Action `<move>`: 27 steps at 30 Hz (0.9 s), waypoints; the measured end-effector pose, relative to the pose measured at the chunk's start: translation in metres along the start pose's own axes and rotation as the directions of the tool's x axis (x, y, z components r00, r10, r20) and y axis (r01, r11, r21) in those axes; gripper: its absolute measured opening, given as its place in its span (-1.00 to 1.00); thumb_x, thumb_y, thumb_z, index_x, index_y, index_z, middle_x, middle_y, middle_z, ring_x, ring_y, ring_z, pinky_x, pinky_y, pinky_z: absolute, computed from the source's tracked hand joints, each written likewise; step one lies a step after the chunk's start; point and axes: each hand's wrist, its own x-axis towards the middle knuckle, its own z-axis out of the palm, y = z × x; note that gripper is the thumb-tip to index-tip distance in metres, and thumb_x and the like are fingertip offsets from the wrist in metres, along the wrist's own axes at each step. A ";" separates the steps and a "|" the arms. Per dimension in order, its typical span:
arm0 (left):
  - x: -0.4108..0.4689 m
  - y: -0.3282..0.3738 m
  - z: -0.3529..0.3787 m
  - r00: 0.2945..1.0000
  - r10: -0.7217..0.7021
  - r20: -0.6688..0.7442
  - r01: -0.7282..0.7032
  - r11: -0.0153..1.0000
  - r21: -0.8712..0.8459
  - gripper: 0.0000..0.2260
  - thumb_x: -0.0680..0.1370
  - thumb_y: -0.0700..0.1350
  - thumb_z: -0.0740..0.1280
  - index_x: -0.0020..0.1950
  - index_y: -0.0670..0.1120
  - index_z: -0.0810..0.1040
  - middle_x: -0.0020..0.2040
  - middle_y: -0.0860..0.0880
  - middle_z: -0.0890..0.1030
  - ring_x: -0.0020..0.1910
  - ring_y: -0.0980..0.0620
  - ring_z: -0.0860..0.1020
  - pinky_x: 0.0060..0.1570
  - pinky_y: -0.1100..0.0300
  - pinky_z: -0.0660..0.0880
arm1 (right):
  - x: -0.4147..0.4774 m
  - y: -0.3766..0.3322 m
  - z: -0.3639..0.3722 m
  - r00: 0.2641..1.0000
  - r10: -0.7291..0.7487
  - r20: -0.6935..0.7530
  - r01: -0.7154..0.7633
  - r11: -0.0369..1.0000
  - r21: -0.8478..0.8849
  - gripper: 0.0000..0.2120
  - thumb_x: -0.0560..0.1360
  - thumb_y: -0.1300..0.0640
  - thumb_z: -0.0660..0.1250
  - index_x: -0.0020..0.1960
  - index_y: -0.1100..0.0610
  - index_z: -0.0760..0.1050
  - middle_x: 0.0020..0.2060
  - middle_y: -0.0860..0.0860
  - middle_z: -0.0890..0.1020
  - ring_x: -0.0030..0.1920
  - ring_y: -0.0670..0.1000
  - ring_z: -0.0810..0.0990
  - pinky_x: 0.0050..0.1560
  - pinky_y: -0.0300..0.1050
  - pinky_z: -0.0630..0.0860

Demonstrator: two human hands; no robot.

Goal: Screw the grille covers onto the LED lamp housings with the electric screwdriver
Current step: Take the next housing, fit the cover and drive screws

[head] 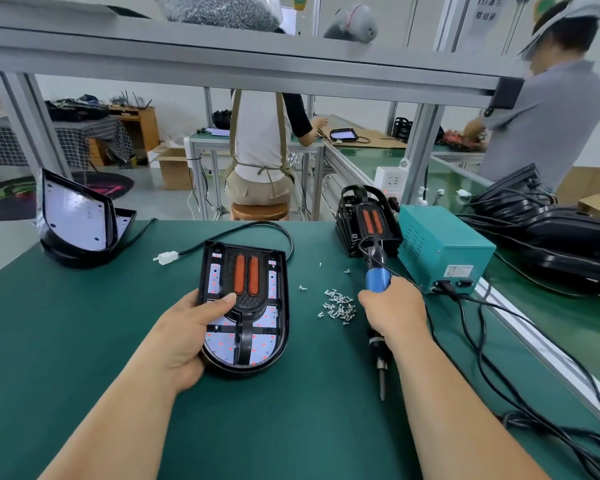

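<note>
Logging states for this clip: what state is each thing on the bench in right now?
left hand: grips the lamp housing, thumb on the grille cover.
lamp housing: flat on the mat, LED side up.
grille cover: laid in the housing.
right hand: grips the electric screwdriver.
electric screwdriver: bit clear of the housing, pointing toward the person.
screws: loose pile on the mat.
white connector: unplugged, on the mat.

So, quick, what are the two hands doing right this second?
Left hand: holds the lamp housing at its left edge, thumb on the grille cover.
Right hand: grips the electric screwdriver.
</note>
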 end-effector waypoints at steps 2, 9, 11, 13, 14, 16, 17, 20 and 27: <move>0.000 -0.001 -0.001 1.000 0.006 -0.009 -0.006 1.000 -0.017 -0.78 0.53 -0.24 0.37 0.17 -0.18 0.61 0.01 -0.20 0.72 -0.12 -0.15 0.72 -0.17 0.02 0.64 | 0.000 -0.001 -0.001 1.000 -0.014 0.001 0.014 0.997 -0.074 -0.80 0.42 0.15 0.34 -0.24 0.15 0.32 -0.30 0.06 0.46 -0.36 0.07 0.41 -0.41 -0.14 0.25; 0.000 0.001 -0.003 1.000 0.011 0.029 -0.009 0.997 -0.079 -0.73 0.46 -0.22 0.41 0.17 -0.17 0.61 0.02 -0.20 0.72 -0.09 -0.17 0.72 -0.18 0.01 0.64 | 0.000 -0.002 -0.020 0.998 -0.050 0.028 0.057 0.939 -0.339 -0.72 0.52 -0.02 0.26 -0.26 0.14 0.33 -0.28 0.05 0.47 -0.32 0.06 0.42 -0.38 -0.14 0.24; -0.002 0.002 -0.003 0.999 0.013 0.045 -0.008 0.992 -0.126 -0.64 0.38 -0.19 0.43 0.18 -0.18 0.60 0.05 -0.22 0.71 -0.06 -0.20 0.72 -0.17 -0.04 0.66 | -0.003 -0.006 -0.026 0.997 -0.070 -0.014 0.058 0.912 -0.407 -0.69 0.55 -0.05 0.20 -0.27 0.13 0.34 -0.31 0.04 0.47 -0.33 0.06 0.42 -0.37 -0.14 0.25; -0.003 0.002 -0.003 0.997 0.015 0.070 -0.002 0.984 -0.180 -0.58 0.36 -0.17 0.44 0.21 -0.18 0.60 0.09 -0.23 0.70 -0.01 -0.23 0.70 -0.15 -0.11 0.65 | -0.008 -0.013 -0.030 0.982 -0.168 -0.085 0.110 0.880 -0.463 -0.65 0.57 -0.07 0.17 -0.30 0.11 0.35 -0.33 0.01 0.46 -0.32 0.08 0.43 -0.36 -0.14 0.25; -0.003 0.002 -0.002 0.997 0.023 0.079 -0.007 0.981 -0.194 -0.57 0.35 -0.16 0.43 0.22 -0.18 0.60 0.10 -0.24 0.69 0.00 -0.23 0.70 -0.13 -0.12 0.65 | -0.012 -0.016 -0.030 0.961 -0.255 -0.110 0.177 0.868 -0.464 -0.63 0.58 -0.08 0.18 -0.32 0.10 0.35 -0.35 0.00 0.46 -0.31 0.09 0.44 -0.36 -0.13 0.25; -0.005 0.002 0.001 0.996 0.053 0.073 -0.038 0.981 -0.189 -0.57 0.35 -0.16 0.44 0.21 -0.17 0.59 0.08 -0.22 0.70 -0.01 -0.22 0.70 -0.07 -0.11 0.64 | -0.024 -0.025 -0.021 0.902 -0.423 -0.092 0.377 0.872 -0.314 -0.61 0.58 -0.09 0.22 -0.34 0.09 0.43 -0.39 -0.02 0.50 -0.29 0.09 0.47 -0.32 -0.07 0.27; -0.006 0.002 0.004 0.995 0.070 0.066 -0.057 0.983 -0.177 -0.57 0.34 -0.16 0.44 0.21 -0.17 0.59 0.07 -0.22 0.71 -0.02 -0.20 0.71 -0.03 -0.10 0.63 | -0.033 -0.030 -0.013 0.892 -0.450 -0.048 0.443 0.889 -0.118 -0.61 0.57 -0.11 0.24 -0.32 0.09 0.50 -0.40 -0.02 0.54 -0.27 0.07 0.50 -0.27 -0.06 0.33; -0.009 -0.002 0.013 0.992 0.086 0.098 -0.071 0.987 -0.145 -0.55 0.34 -0.15 0.44 0.24 -0.14 0.57 0.09 -0.20 0.70 0.02 -0.20 0.70 -0.01 -0.08 0.64 | -0.059 -0.044 0.017 0.885 -0.410 0.221 0.313 0.874 0.371 -0.68 0.59 -0.17 0.25 -0.25 -0.10 0.63 -0.32 -0.19 0.67 -0.22 -0.16 0.62 -0.13 -0.30 0.50; -0.007 0.007 0.013 0.990 0.011 0.143 -0.005 0.999 -0.037 -0.43 0.52 0.34 0.16 0.33 0.01 0.59 0.20 -0.14 0.67 0.16 -0.14 0.66 0.18 -0.10 0.54 | -0.069 -0.043 0.034 0.834 -0.375 0.405 0.038 0.771 0.636 -0.67 0.66 -0.02 0.20 -0.04 0.10 0.68 -0.07 0.01 0.75 0.03 0.04 0.71 0.07 -0.08 0.62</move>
